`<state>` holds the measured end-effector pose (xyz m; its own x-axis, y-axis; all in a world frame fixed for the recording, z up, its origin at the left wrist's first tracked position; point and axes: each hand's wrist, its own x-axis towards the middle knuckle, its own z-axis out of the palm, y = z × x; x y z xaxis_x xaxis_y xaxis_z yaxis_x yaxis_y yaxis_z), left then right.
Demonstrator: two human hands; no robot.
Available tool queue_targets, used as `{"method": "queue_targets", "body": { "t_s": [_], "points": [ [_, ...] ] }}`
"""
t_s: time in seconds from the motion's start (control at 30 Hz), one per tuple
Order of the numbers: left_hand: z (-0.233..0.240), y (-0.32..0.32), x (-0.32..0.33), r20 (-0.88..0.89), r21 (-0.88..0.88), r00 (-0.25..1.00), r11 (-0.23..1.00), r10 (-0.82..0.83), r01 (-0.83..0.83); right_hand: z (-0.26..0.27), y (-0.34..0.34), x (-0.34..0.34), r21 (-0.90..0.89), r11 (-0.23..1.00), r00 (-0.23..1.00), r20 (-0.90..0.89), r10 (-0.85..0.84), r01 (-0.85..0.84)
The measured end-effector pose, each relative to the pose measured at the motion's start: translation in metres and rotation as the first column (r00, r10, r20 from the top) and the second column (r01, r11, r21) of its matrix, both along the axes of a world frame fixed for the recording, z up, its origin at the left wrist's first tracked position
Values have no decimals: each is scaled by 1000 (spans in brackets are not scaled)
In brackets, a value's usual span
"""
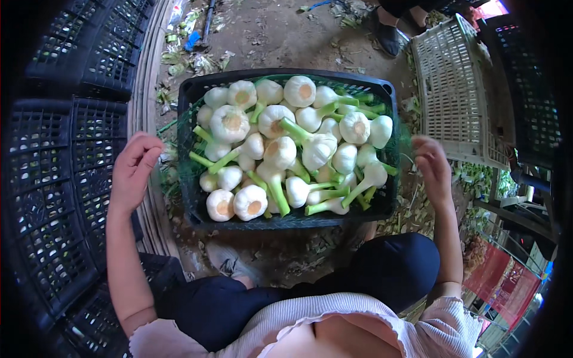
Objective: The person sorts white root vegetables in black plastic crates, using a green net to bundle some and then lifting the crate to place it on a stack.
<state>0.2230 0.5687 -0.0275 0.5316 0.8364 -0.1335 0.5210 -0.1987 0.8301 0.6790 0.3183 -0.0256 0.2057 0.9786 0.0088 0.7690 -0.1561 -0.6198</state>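
A black plastic crate (286, 223) stands before me, heaped with trimmed white garlic bulbs (318, 151) on short green stems. Green mesh netting (190, 168) lines the crate and hangs out over its left and right sides. To the left of the crate, my left hand (134, 168) has thumb and forefinger pinched on the netting's edge. Beyond the right side, my right hand (432, 168) is slightly blurred, its fingers closed on the netting there. The thin mesh is hard to make out at the fingertips.
Stacked black plastic crates (44, 188) form a wall at left, beside wooden slats (145, 89). A white plastic crate (452, 89) stands at upper right. Another person's shoe (386, 38) shows at the top. Leaf scraps (203, 65) litter the dirt floor (273, 40).
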Motion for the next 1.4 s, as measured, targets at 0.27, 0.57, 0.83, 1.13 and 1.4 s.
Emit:
{"method": "queue_targets", "body": {
  "t_s": [0.27, 0.57, 0.83, 1.13, 1.4],
  "points": [
    [-91, -59, -52, 103, -718, 982, 695, 159, -37, -91, -89, 5, -508, 859, 667, -620, -413, 60],
    [-68, -119, -54, 23, -837, 853, 477, 521, -268, -88, -97, -21, -485, 874, 987, -150, -63, -18],
    [39, -121, -51, -222, -353, 928, 863, 299, -362, 87, -46, 3, -804, 592, 996, 6, -88, 57],
    [136, -56, 38, -110, 11, 984, 990, 139, -139, 164, 44, -34, 26, 960, 823, 521, 225, -279],
    [115, -89, 160, -176, 475, 872, 736, -457, 482, 47, 98, -122, -414, 702, 587, 385, 712, -579]
  ]
}}
